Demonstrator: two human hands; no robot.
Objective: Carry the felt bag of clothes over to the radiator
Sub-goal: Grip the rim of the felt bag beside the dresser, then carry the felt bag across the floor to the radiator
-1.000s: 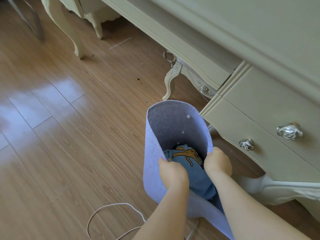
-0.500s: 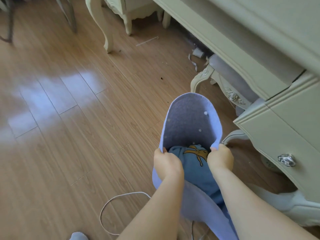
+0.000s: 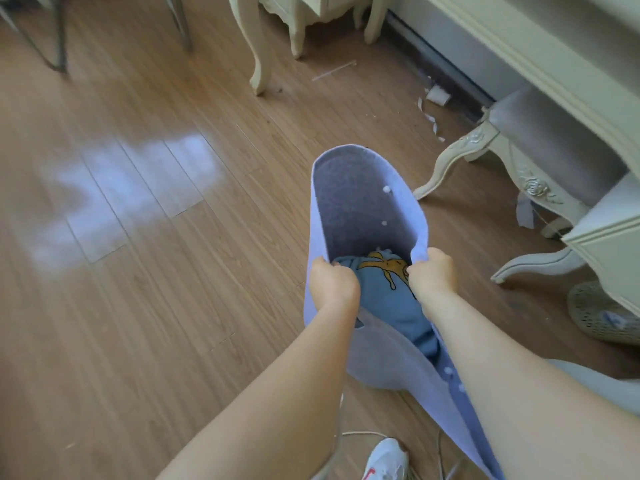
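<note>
A lavender felt bag hangs open in front of me above the wooden floor. My left hand grips its left rim and my right hand grips its right rim. Inside lies blue clothing with a yellow print, partly hidden by my hands. A long grey panel runs low along the far wall under the cream desk; I cannot tell whether it is the radiator.
A cream desk with a drawer unit stands at the right, with a grey-seated carved stool tucked beneath. Cream furniture legs stand at the back. A white cable and my shoe are near my feet. A perforated basket sits at right.
The bag and both hands have moved forward along the desk. The drawer knobs have slid out of view, and the stool, the far furniture legs and the wall panel have come into view.
</note>
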